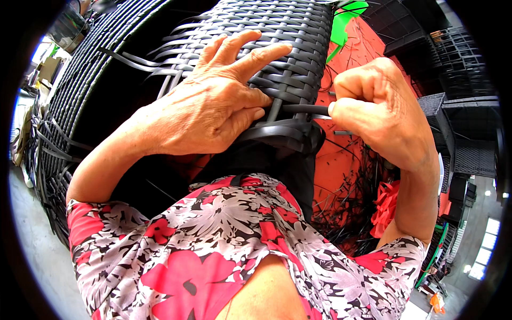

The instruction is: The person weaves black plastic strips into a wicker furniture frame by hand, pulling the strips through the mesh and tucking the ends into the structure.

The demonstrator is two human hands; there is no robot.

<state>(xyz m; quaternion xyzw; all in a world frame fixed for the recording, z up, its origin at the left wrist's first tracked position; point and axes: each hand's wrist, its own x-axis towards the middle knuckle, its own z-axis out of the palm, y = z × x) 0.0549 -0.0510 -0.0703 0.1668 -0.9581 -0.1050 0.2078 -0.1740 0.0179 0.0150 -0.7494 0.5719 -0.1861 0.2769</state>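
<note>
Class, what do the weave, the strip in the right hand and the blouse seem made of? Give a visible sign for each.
Weave: probably plastic, dark grey and satiny; its flat strands catch the light.
Strip: likely the same smooth plastic; its dark colour matches the weave.
Blouse: matt cloth, fibre unclear; it falls in soft folds.

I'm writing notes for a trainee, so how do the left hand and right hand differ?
The left hand has several fingers spread, while the right hand is curled closed. The left hand lies over the grey weave; the right hand grips a dark strip beside it. Both hands are bare.
</note>
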